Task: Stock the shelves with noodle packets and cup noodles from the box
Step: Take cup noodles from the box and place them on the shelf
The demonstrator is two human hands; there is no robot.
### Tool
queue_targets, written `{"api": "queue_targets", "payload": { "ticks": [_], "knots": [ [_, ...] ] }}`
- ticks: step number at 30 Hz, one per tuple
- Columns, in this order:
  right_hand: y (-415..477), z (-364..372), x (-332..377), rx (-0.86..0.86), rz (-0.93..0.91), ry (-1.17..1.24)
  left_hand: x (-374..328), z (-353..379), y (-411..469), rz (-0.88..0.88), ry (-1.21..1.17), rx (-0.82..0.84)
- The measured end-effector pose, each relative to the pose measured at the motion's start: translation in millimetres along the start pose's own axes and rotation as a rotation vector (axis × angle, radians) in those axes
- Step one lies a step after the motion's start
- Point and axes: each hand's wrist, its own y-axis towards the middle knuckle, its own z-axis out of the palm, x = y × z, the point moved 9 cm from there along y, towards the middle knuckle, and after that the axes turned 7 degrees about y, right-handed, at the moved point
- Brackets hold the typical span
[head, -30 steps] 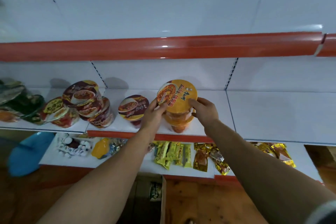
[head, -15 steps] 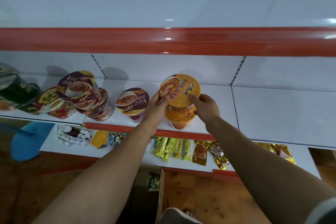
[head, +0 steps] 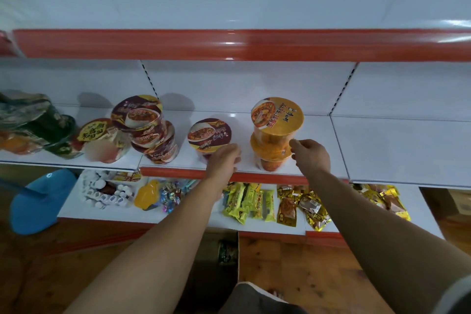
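The orange cup noodles [head: 277, 120] sit as the top of a stack of orange cups near the front of the middle shelf [head: 382, 150], and the top cup looks offset from those beneath. Right hand [head: 311, 158]: fingers loosely curled, gripping nothing, tips just beside the stack, contact uncertain. Left hand [head: 224, 162]: fingers relaxed and empty, near the brown cup [head: 209, 135].

Risk, as judged: a brush from the right hand could topple the stack off the front edge. The leaning brown stack [head: 150, 130] looks equally precarious.
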Motion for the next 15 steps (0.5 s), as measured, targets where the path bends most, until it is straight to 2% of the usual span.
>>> {"api": "queue_targets", "payload": {
  "ticks": [8, 15],
  "knots": [
    [-76.7, 99.2, 11.2, 0.212, -0.074, -0.277, 63.6, -95.9, -38.1, -0.098, 0.186, 0.06],
    [-119.7, 188.3, 0.2, 0.343, -0.106, -0.503, 150.8, -162.9, -56.1, -0.191, 0.564, 0.156]
  ]
}}
